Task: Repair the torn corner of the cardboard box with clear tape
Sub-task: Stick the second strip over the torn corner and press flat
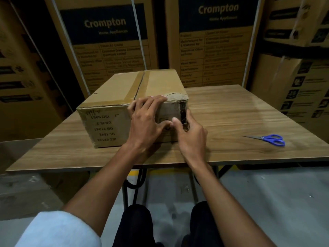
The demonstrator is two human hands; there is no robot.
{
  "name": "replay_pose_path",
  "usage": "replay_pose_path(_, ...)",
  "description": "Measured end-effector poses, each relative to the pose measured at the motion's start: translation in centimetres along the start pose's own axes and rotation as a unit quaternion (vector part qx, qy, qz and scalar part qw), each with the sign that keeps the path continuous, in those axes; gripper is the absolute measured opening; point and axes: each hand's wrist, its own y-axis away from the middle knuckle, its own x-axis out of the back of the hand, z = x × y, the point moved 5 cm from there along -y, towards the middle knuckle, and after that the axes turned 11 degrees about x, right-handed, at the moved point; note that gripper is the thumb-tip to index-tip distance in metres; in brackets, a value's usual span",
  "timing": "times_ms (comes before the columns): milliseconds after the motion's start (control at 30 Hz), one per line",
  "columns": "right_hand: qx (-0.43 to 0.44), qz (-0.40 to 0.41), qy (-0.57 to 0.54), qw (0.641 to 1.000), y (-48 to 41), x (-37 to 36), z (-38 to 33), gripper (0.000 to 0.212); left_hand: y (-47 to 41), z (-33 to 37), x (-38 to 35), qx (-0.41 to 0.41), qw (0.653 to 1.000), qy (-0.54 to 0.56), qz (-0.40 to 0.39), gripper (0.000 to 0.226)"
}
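A brown cardboard box stands on the wooden table, its top seam sealed with brown tape. Its near right corner is torn and crumpled, with a shiny film of clear tape over it. My left hand lies flat on the box's near face, fingers spread up to the top edge beside the tear. My right hand presses on the near right vertical edge, thumb on the near face, fingers wrapped round the side. No tape roll is in view.
Blue-handled scissors lie on the table to the right, near its front edge. Tall printed cartons stand close behind the table and on both sides. My knees are under the table's front edge.
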Motion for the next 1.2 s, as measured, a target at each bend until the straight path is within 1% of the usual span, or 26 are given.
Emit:
replay_pose_path(67, 0.003, 0.028, 0.008, 1.000, 0.2, -0.5, -0.2, 0.069, -0.1, 0.0, 0.0, -0.006, 1.000, -0.001, 0.003, 0.075)
replay_pose_path(133, 0.004, 0.053, 0.018, 0.998, -0.1, -0.5, -0.3, 0.063, -0.2, -0.1, -0.1, -0.010, 1.000, 0.005, 0.004, 0.076)
replay_pose_path(200, 0.023, 0.064, 0.050, 0.996, -0.3, -0.5, -0.8, 0.058, -0.2, -0.2, -0.2, -0.010, 1.000, 0.010, 0.011, 0.077)
replay_pose_path(267, 0.032, 0.068, 0.079, 0.994, -0.6, -0.3, -0.3, 0.048, -0.2, -0.2, -0.3, -0.008, 1.000, 0.016, 0.008, 0.077)
replay_pose_path(300, 0.028, 0.069, 0.084, 0.994, -0.7, 0.0, 0.1, 0.040, -0.2, -0.1, -0.2, -0.007, 1.000, 0.019, 0.005, 0.078)
replay_pose_path(367, 0.016, 0.053, 0.105, 0.993, -0.7, 0.5, 0.9, 0.025, -0.1, 0.1, 0.0, -0.004, 1.000, 0.020, -0.001, 0.079)
replay_pose_path(467, -0.007, 0.012, 0.134, 0.991, -0.4, 0.9, 2.1, 0.026, 0.0, 0.2, 0.2, 0.003, 1.000, 0.017, -0.007, 0.080)
replay_pose_path(533, -0.019, -0.012, 0.130, 0.991, -0.7, 1.4, 2.6, 0.025, 0.1, 0.3, 0.2, 0.008, 1.000, 0.012, -0.012, 0.081)
replay_pose_path(567, -0.013, -0.009, 0.122, 0.992, -1.1, 1.9, 2.3, 0.026, 0.1, 0.4, 0.2, 0.012, 1.000, 0.009, -0.013, 0.081)
replay_pose_path(633, 0.036, 0.003, 0.102, 0.994, -1.7, 2.5, 0.5, 0.047, 0.2, 0.6, 0.2, 0.019, 1.000, -0.003, -0.012, 0.079)
replay_pose_path(667, 0.072, -0.008, 0.102, 0.992, -1.8, 2.4, -0.7, 0.058, 0.2, 0.6, 0.1, 0.020, 1.000, -0.011, -0.010, 0.078)
replay_pose_path(700, 0.106, -0.036, 0.114, 0.987, -1.7, 1.9, -1.7, 0.067, 0.3, 0.6, 0.0, 0.019, 1.000, -0.015, -0.009, 0.077)
replay_pose_path(767, 0.134, -0.099, 0.160, 0.973, -0.5, 0.2, -2.6, 0.078, 0.3, 0.4, -0.1, 0.013, 1.000, -0.017, -0.008, 0.074)
replay_pose_path(867, 0.136, -0.122, 0.202, 0.962, 1.2, -1.2, -1.0, 0.080, 0.3, 0.2, -0.2, 0.008, 1.000, -0.016, -0.010, 0.075)
replay_pose_path(1000, 0.171, -0.152, 0.261, 0.938, 1.4, -0.3, -0.1, 0.071, 0.2, 0.1, -0.2, 0.005, 1.000, -0.007, -0.012, 0.076)
replay_pose_path(1033, 0.176, -0.142, 0.251, 0.941, 1.2, 0.2, -0.2, 0.066, 0.2, 0.1, -0.3, 0.006, 1.000, -0.005, -0.010, 0.075)
replay_pose_path(1067, 0.167, -0.120, 0.215, 0.955, 0.9, 0.9, -0.5, 0.060, 0.3, 0.3, -0.3, 0.010, 1.000, -0.008, -0.003, 0.073)
replay_pose_path(1133, 0.112, -0.056, 0.090, 0.988, 0.4, 1.9, -1.0, 0.050, 0.2, 0.6, -0.4, 0.025, 0.999, -0.017, 0.019, 0.070)
replay_pose_path(1200, 0.053, -0.006, -0.035, 0.998, 0.4, 1.7, -1.4, 0.049, 0.3, 0.8, -0.5, 0.035, 0.999, -0.009, 0.033, 0.065)
